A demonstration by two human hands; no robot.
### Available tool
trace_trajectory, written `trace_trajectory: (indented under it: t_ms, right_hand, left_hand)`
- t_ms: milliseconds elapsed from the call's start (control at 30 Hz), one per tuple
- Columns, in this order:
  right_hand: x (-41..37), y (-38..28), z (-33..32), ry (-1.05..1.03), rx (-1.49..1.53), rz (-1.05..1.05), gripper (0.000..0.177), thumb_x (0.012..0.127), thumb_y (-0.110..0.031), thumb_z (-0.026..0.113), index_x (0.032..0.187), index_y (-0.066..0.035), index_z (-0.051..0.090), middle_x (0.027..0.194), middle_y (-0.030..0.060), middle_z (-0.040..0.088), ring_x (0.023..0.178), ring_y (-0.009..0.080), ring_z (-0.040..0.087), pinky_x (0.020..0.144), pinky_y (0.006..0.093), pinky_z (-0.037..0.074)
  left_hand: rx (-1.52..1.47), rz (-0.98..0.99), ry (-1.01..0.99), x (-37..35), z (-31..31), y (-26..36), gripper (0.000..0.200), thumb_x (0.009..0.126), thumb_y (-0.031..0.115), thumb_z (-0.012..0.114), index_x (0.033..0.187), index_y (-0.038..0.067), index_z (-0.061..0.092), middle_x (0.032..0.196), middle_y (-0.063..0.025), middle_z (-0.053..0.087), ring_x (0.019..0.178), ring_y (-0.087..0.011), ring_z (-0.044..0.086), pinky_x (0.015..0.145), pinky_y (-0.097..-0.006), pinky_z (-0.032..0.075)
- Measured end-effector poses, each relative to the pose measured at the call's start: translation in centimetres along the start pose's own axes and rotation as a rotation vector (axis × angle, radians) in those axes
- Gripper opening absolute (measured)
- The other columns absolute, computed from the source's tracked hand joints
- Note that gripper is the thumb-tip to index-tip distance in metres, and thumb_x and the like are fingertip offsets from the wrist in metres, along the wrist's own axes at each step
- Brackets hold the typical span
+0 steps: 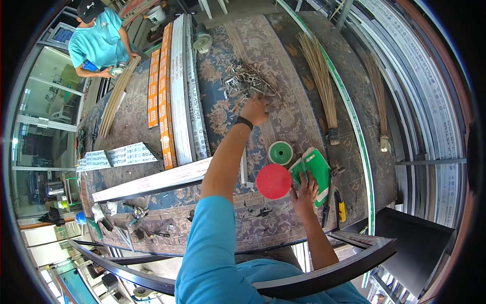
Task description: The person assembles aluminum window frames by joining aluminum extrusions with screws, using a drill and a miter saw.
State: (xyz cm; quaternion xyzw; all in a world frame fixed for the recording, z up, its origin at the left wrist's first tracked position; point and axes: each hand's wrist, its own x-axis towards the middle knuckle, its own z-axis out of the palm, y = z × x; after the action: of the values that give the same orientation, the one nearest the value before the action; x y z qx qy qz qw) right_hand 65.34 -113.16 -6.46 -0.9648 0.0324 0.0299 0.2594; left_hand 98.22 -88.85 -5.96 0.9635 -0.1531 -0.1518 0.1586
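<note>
In the upper middle of the frame, the left hand (255, 110) reaches into a loose pile of small metal pieces (245, 78); whether its fingers close on any, I cannot tell. Right of centre, the right hand (305, 195) lies with fingers extended and thumb apart on a green booklet (318, 172), just beside a red disc (273, 181) and a green-centred round spool (280, 153).

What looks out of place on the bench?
The pile by the left hand: it lies jumbled and loose on the carpet, whereas the nearby bars lie side by side. Could be deliberate.
</note>
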Motion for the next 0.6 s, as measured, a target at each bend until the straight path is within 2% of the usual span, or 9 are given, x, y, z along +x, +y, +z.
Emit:
trace_trajectory:
  t_ms: [33,133,233,333,433,533,600]
  right_hand:
    - [0.1,0.0,-0.1,0.001,0.001,-0.001,0.076,0.087,-0.027,0.077,0.152,-0.016,0.039,0.157,0.0152,0.031,0.14,0.0415,0.032,0.112,0.0591,0.028]
    - [0.1,0.2,0.1,0.001,-0.013,-0.002,0.076,0.086,-0.026,0.078,0.151,-0.016,0.039,0.156,0.0153,0.032,0.139,0.0416,0.032,0.112,0.059,0.028]
    - [0.1,0.2,0.1,0.003,-0.008,-0.009,0.076,0.086,-0.026,0.078,0.151,-0.016,0.04,0.157,0.0154,0.031,0.14,0.0416,0.032,0.111,0.059,0.029]
    - [0.1,0.3,0.3,-0.001,-0.022,0.007,0.077,0.086,-0.025,0.078,0.151,-0.016,0.04,0.157,0.0153,0.031,0.14,0.0415,0.032,0.111,0.0589,0.029]
    - [0.1,0.0,-0.2,-0.016,-0.008,0.015,0.077,0.086,-0.026,0.078,0.152,-0.016,0.039,0.157,0.0151,0.031,0.14,0.0413,0.032,0.112,0.0585,0.029]
    - [0.0,0.0,0.0,-0.007,-0.004,0.018,0.077,0.086,-0.026,0.078,0.152,-0.016,0.039,0.157,0.0149,0.031,0.14,0.0412,0.032,0.112,0.0583,0.029]
    - [0.1,0.1,0.0,-0.002,-0.008,0.011,0.077,0.086,-0.026,0.078,0.152,-0.016,0.039,0.157,0.015,0.031,0.14,0.0413,0.032,0.112,0.0584,0.029]
  left_hand:
    - [-0.021,0.046,-0.012,-0.5,-0.8,0.5,0.078,0.085,0.034,0.075,0.153,0.013,0.042,0.159,-0.0228,0.034,0.143,-0.0447,0.038,0.112,-0.0524,0.042]
    - [-0.104,-0.093,0.155,-1.2,-3.0,0.9,0.083,0.082,0.037,0.079,0.152,0.012,0.044,0.158,-0.0207,0.037,0.143,-0.0456,0.036,0.115,-0.0546,0.039]
    - [-0.112,-0.358,0.171,-0.4,-4.0,0.8,0.086,0.081,0.045,0.08,0.154,0.018,0.043,0.163,-0.0247,0.023,0.151,-0.0441,0.022,0.118,-0.054,0.037]
    - [-0.084,-0.355,0.063,1.2,-3.4,0.0,0.088,0.079,0.052,0.08,0.152,0.015,0.046,0.164,-0.0247,0.022,0.152,-0.0456,0.019,0.12,-0.0554,0.033]
    - [0.051,-0.272,-0.002,2.1,-2.1,-0.7,0.088,0.079,0.055,0.078,0.151,0.015,0.047,0.164,-0.0252,0.022,0.152,-0.0462,0.019,0.12,-0.0587,0.03]
    - [0.0,-0.195,0.079,-0.7,-2.3,-0.3,0.084,0.08,0.055,0.075,0.15,0.015,0.049,0.163,-0.0232,0.026,0.15,-0.0446,0.024,0.12,-0.0591,0.03]
    - [0.007,-0.132,0.02,-2.2,-2.0,-0.3,0.078,0.081,0.051,0.074,0.147,0.015,0.052,0.162,-0.0213,0.029,0.148,-0.0434,0.029,0.119,-0.0571,0.032]
